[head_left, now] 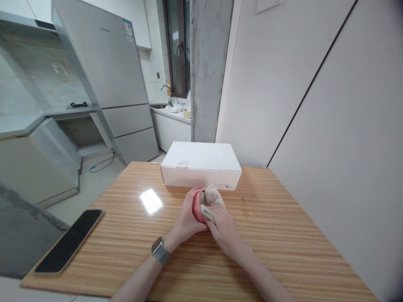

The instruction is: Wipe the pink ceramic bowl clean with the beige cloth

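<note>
My left hand (188, 214) curls around a pink, rounded, cup-like object (197, 206), which it mostly hides. A beige cloth (213, 195) is bunched against the pink object, gripped in my right hand (223, 224). Whether the cloth reaches inside the object I cannot tell. Both hands are close together just above the wooden table (270, 235), in front of a white box (201, 157). On my left wrist is a watch (160, 250) with a grey band.
A dark-screened tablet or large phone (71, 241) lies at the table's left edge. The closed white box stands at the far side, near a concrete pillar (209, 71). A white wall (315, 138) borders the right; a fridge (107, 63) stands beyond.
</note>
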